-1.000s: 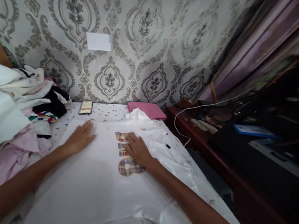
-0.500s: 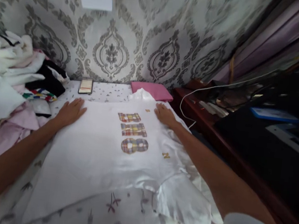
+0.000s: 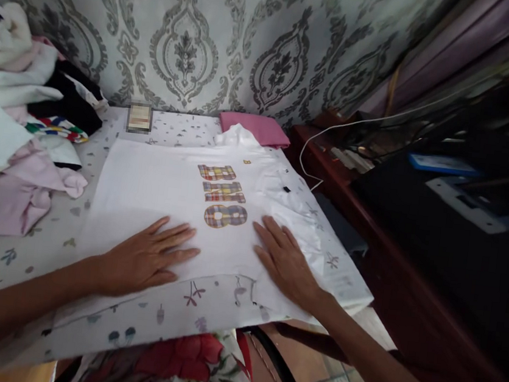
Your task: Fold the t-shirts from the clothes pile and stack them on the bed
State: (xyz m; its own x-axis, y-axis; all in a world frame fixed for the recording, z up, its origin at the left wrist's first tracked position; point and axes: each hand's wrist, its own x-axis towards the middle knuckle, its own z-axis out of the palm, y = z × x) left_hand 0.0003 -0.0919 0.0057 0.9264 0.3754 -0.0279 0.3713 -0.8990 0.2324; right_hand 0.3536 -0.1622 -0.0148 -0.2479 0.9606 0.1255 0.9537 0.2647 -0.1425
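Note:
A white shirt (image 3: 159, 180) with plaid print letters lies spread sideways on the table, its neck end to the right. My left hand (image 3: 148, 258) rests palm down on the shirt's near side, fingers spread. Flat on the fabric to the right of the print is my right hand (image 3: 285, 262), its fingers stretched out. Neither hand grips anything. Around the right hand the cloth is wrinkled, and one sleeve (image 3: 242, 137) points toward the back.
Piled clothes (image 3: 15, 114) stand on the left of the patterned tablecloth (image 3: 194, 319). Behind the shirt lie a folded pink cloth (image 3: 255, 128) and a small blurred item (image 3: 139, 118). On the right, a white cable (image 3: 301, 159) crosses a dark red wooden desk (image 3: 327, 153).
Both hands have moved from the shirt's far edge toward its near side, the left also rightward. The near sleeve no longer hangs spread over the front edge. The view has tilted down.

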